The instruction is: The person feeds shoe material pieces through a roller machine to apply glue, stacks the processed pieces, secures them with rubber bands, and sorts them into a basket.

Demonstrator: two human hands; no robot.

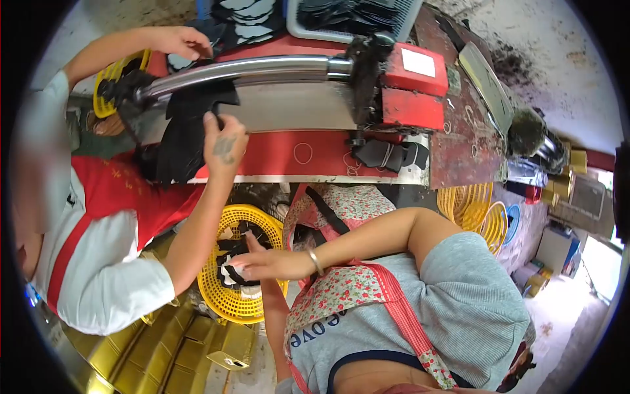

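My right hand point(266, 264), with a bracelet at the wrist, reaches left over a yellow basket point(209, 289). Its fingers are closed around the edge of a black strip point(239, 277), which hangs in a curve below them. My left hand point(253, 243) is just behind, over the same basket. One finger or thumb points up, and the rest is covered by my right hand, so its grip is hidden. Black and white cut pieces point(226, 248) lie jumbled in the basket.
A co-worker's hand point(224, 141) holds black sheets point(182, 134) at a roller machine point(262, 69) with a red housing point(413, 85). Gold boxes point(131, 348) line the floor at lower left. A grey crate point(308, 31) stands behind the machine. Stacked yellow baskets point(466, 203) are at right.
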